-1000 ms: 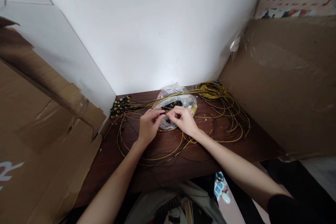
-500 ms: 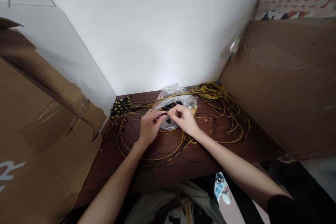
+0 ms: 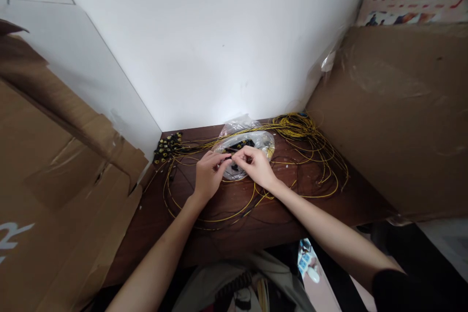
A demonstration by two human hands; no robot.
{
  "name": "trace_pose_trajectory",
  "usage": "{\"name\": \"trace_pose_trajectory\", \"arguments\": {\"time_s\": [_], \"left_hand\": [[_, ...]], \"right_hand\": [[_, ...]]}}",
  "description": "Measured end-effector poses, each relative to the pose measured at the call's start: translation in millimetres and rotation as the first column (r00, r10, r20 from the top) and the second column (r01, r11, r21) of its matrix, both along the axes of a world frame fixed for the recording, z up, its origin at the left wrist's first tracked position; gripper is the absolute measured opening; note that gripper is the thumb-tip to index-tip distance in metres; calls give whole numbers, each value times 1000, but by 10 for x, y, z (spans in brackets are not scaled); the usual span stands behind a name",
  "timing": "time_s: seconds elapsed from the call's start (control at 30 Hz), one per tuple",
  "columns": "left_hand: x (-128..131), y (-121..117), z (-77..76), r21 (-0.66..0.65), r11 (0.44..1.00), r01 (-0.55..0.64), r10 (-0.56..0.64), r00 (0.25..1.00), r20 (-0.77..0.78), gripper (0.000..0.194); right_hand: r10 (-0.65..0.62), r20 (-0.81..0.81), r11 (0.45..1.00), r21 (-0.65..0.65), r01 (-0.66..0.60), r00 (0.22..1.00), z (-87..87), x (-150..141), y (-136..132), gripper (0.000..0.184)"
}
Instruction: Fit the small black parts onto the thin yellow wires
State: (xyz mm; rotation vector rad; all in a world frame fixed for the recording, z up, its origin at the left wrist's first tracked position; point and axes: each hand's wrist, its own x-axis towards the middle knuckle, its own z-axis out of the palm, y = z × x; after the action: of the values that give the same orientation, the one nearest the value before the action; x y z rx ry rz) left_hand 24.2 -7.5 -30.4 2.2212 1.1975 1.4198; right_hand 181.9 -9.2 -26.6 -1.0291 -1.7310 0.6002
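My left hand [image 3: 209, 174] pinches a small black piece [image 3: 227, 157], probably a connector, between thumb and forefinger. Against it, fingertip to fingertip, my right hand [image 3: 255, 165] is closed in a pinch; what it grips is too small to make out. Under and behind both hands lies a clear plastic bag [image 3: 265, 140] with black parts [image 3: 239, 145] in it. Yellow and black wires [image 3: 252, 200] loop over the brown tabletop [image 3: 183, 183] around the hands.
A cluster of black and yellow connectors [image 3: 167, 147] sits at the back left. Bundled yellow wires [image 3: 298, 129] are coiled at the back right. Cardboard boxes stand left [image 3: 69, 180] and right [image 3: 395, 122], with a white wall [image 3: 204, 48] behind.
Both hands keep their pinch at nearly the same spot, fingertips together. The view has shifted very slightly.
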Motion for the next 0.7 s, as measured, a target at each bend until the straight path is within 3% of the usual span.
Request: {"name": "trace_pose_trajectory", "arguments": {"time_s": [0.37,0.7], "left_hand": [[-17,10,10,-50,999,-21,25,997,76,15],[-41,29,24,-39,999,8,-7,999,37,14]], "right_hand": [[2,6,1000,-11,-2,1000,-6,41,38,16],[24,-2,999,-27,-24,1000,-5,20,34,16]]}}
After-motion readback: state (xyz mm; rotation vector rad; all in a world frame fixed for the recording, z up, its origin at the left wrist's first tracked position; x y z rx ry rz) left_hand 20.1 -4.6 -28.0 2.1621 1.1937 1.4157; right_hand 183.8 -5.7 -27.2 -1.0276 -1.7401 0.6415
